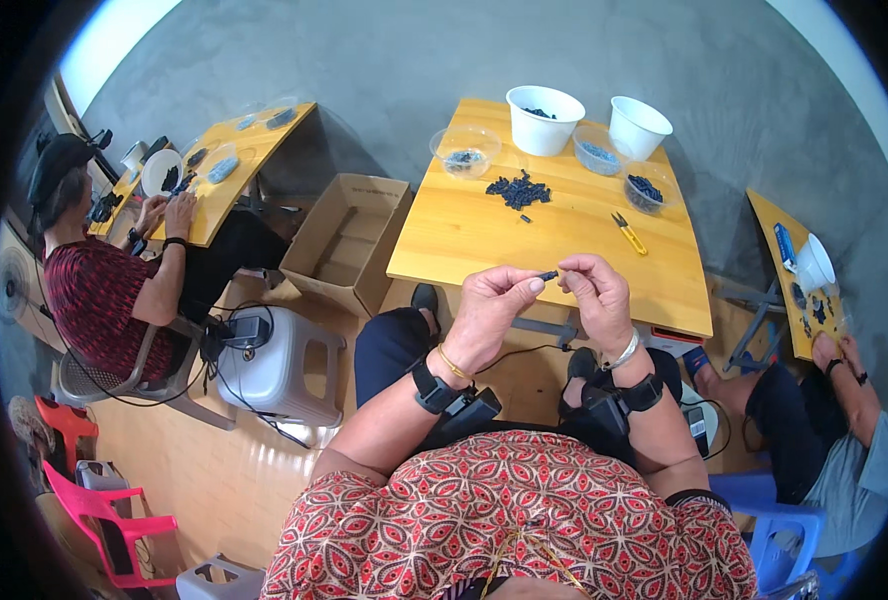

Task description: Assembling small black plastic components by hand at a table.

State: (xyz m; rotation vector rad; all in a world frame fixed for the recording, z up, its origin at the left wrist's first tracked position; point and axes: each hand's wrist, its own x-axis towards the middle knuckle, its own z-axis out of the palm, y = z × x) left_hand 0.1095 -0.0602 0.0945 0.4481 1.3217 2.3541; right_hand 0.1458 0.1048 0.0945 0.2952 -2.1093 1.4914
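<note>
Just past the table's near edge, my left hand (492,308) pinches a small dark cylindrical piece (547,276) between thumb and forefinger. My right hand (602,300) is closed in a pinch at the piece's right end; what its fingertips grip is too small to make out. Beyond the hands, a loose pile of small dark pieces (520,192) lies on the wooden table (444,240), with a single piece (526,219) apart from it. Yellow-handled thread snips (630,236) lie to the right of the pile.
Along the table's far side stand two white tubs (547,138) and clear bowls (469,140) of small parts. An open cardboard box (349,240) and a grey stool (279,365) are on the floor at left. People work at tables on the left (229,140) and right (779,250).
</note>
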